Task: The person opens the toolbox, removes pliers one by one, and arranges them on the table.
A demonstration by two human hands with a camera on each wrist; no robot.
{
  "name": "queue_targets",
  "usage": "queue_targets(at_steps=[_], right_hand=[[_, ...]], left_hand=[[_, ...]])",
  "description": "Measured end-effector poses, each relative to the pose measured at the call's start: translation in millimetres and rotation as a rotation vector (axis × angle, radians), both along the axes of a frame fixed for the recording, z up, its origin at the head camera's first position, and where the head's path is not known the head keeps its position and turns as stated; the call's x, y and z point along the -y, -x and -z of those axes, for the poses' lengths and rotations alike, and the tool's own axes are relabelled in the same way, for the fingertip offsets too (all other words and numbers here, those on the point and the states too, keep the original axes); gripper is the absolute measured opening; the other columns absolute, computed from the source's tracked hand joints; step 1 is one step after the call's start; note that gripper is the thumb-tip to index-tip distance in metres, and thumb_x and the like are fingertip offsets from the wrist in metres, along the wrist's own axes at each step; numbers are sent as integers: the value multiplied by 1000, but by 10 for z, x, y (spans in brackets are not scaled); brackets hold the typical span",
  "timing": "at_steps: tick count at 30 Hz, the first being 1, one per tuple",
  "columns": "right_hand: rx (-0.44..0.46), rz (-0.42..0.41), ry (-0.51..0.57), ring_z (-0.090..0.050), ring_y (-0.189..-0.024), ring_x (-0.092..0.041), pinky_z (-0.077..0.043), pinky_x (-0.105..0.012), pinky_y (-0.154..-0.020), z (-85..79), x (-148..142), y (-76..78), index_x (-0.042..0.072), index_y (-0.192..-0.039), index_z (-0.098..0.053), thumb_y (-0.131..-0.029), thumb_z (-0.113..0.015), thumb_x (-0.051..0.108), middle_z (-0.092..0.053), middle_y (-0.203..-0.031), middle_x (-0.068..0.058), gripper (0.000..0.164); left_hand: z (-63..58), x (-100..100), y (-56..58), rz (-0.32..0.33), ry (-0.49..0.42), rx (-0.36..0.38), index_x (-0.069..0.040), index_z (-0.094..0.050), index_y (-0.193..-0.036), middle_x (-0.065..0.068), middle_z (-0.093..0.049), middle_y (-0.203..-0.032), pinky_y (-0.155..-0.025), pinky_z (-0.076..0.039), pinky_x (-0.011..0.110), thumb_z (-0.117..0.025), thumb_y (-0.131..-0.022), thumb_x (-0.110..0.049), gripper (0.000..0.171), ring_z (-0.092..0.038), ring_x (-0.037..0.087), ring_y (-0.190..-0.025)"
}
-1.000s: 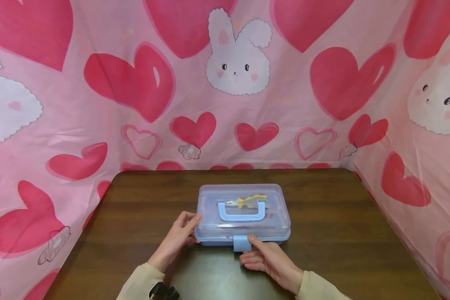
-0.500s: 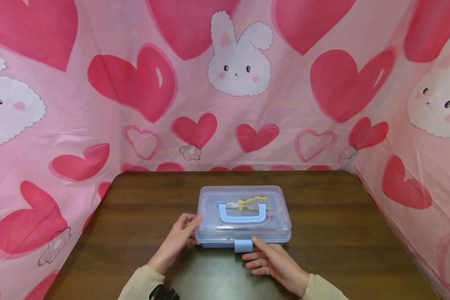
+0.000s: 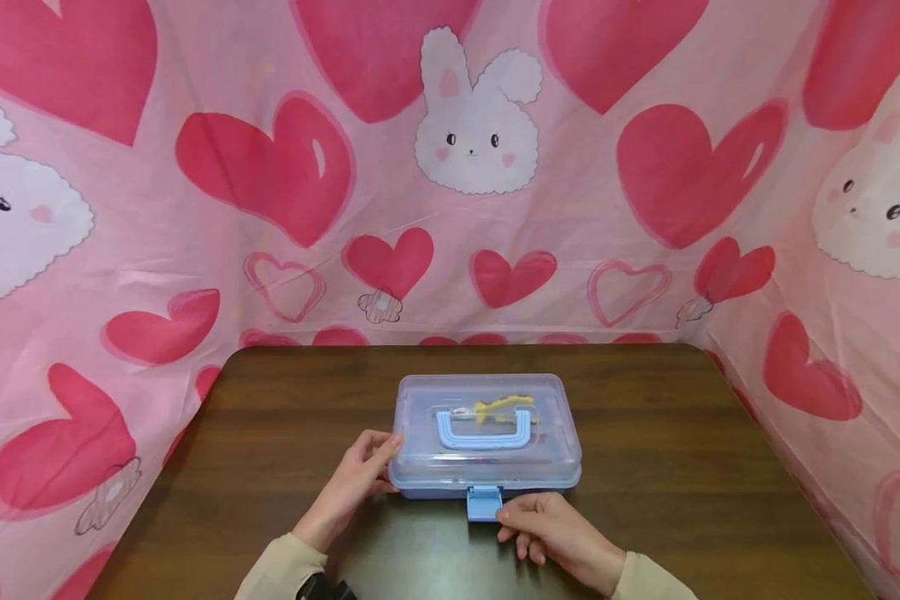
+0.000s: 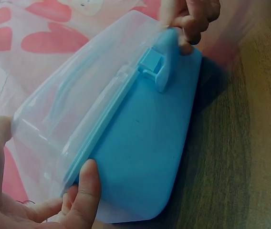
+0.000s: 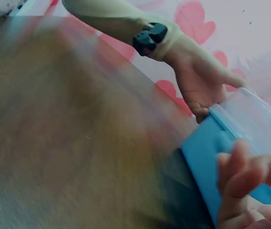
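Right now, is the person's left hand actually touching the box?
Touching. The left wrist view shows the left hand gripping one end of the box, a fingertip against its blue side.

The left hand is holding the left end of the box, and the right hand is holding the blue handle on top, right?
Not quite: the right hand is holding the blue latch at the front, not the handle. The head view shows it. The left hand is holding the left end of the box.

Beneath the fingers (image 4: pixel 90 183) is a brown tabletop (image 3: pixel 645 433); beyond them hangs pink cloth (image 3: pixel 386 179) with red hearts (image 3: pixel 513 279).
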State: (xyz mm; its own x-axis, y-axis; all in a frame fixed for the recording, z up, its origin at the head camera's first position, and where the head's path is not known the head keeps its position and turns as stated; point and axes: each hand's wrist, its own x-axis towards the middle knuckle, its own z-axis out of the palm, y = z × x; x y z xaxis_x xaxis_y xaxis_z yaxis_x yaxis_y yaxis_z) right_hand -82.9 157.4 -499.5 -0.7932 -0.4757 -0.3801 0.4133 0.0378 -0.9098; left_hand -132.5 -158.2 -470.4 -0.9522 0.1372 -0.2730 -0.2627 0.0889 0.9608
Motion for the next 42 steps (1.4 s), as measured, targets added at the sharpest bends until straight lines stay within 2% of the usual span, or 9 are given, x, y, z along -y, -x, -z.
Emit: queue_targets(at_steps=[3, 6, 9, 12, 20, 29, 36, 42], right_hand=[[-49, -60, -35, -61, -60, -4, -45, -15, -48, 10, -35, 23, -12, -110, -69, -101, -67, 18, -73, -86, -5, 32], [-72, -81, -97, -60, -55, -3, -43, -14, -45, 41, -25, 42, -9, -102, -71, -100, -69, 18, -73, -81, -5, 27], [-53, -94, -142, -57, -49, -2, -40, -14, -41, 75, 8, 39, -3, -90, -72, -100, -69, 22, -72, -72, -3, 28], [-33, -96, -144, -54, -47, -1, -38, -14, -40, 91, 32, 27, -2, -86, -72, -101, -69, 25, -71, -68, -2, 31], [-3, -92, -58, -33, -39, 4, -24, -12, -38, 101, -17, 54, -10, -111, -73, -101, -64, 14, -75, -79, -6, 27], [-35, -87, -21, -34, -43, 3, -24, -14, -41, 70, -14, 108, -15, -123, -64, -105, -57, 17, -61, -78, 1, 37], [-20, -128, -32, -29, -40, 1, -22, -14, -38, 32, -103, 72, -10, -131, -61, -108, -55, 22, -66, -83, -2, 40], [-41, -127, -36, -40, -45, 2, -27, -13, -41, -7, -325, 53, -10, -132, -61, -108, -56, 24, -72, -94, -5, 42]], left_hand=[[0, 4, 6, 14, 3, -2, 3, -48, -132, 12, -64, -99, -69, -60, 29, -62, -106, -35, 49, -64, 21, -79], [-4, 17, 11, 14, 8, 0, 3, -48, -131, 13, -63, -100, -69, -60, 29, -62, -105, -37, 50, -64, 21, -79], [-6, 26, 17, 12, 13, 3, 4, -48, -130, 14, -63, -100, -70, -61, 29, -63, -105, -37, 50, -64, 21, -79], [-6, 30, 27, 18, 13, 5, 4, -48, -130, 14, -63, -100, -70, -61, 30, -63, -104, -38, 51, -64, 21, -79], [-37, 34, 46, 27, 4, 15, 4, -47, -131, 13, -63, -100, -69, -60, 29, -62, -106, -35, 49, -63, 21, -80], [-57, 44, 66, 23, 3, 31, 3, -48, -130, 12, -62, -99, -70, -60, 30, -60, -107, -34, 46, -63, 21, -80], [-28, 46, 39, 24, -23, 11, 5, -49, -129, 12, -63, -98, -70, -61, 30, -62, -106, -32, 46, -63, 20, -78], [-9, 77, 65, 49, -35, 14, 7, -48, -133, 14, -64, -102, -73, -61, 30, -63, -106, -33, 50, -66, 21, -82]])
